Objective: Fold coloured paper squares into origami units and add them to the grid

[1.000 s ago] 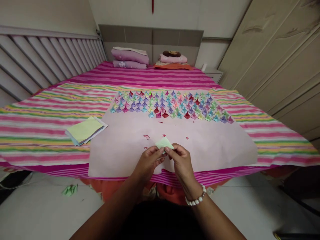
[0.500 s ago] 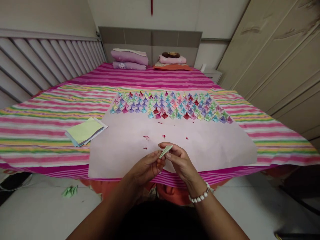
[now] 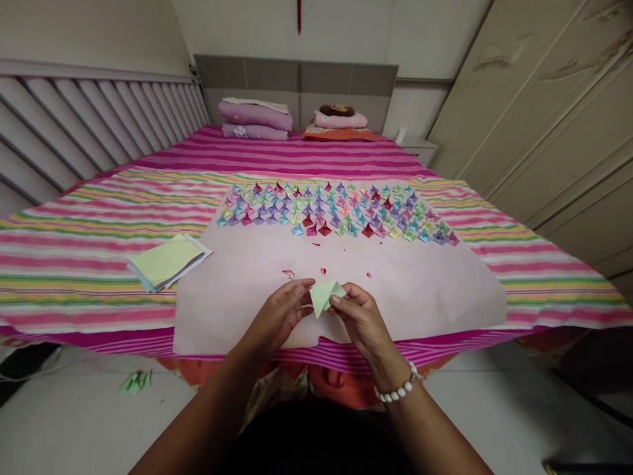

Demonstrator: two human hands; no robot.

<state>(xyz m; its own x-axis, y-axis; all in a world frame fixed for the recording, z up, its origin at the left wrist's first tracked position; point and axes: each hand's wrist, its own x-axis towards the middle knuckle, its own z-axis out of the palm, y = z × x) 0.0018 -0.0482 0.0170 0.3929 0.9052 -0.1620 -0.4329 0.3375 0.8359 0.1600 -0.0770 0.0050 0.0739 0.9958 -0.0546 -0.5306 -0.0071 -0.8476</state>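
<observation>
Between my hands is a small folded piece of pale green paper (image 3: 323, 296), with a pointed corner toward me. My right hand (image 3: 360, 314) pinches its right side between thumb and fingers. Just left of the paper, my left hand (image 3: 283, 313) has its fingers apart, the fingertips close to the paper's left corner; nothing shows in its grip. Both hands are above the near part of a large pale pink sheet (image 3: 435, 290). Rows of small folded paper pieces (image 3: 320, 204) in many colours lie across the sheet's far part.
A stack of coloured paper (image 3: 167, 261) lies left of the sheet on the striped bedspread (image 3: 99, 231). Small red scraps (image 3: 323, 271) dot the sheet. A crumpled green paper (image 3: 136, 382) is on the floor. Folded bedding (image 3: 256, 119) sits by the headboard (image 3: 271, 76).
The green paper has turned from edge-on to show its broad face. My left hand has let go of it and moved slightly left, its fingers opening.
</observation>
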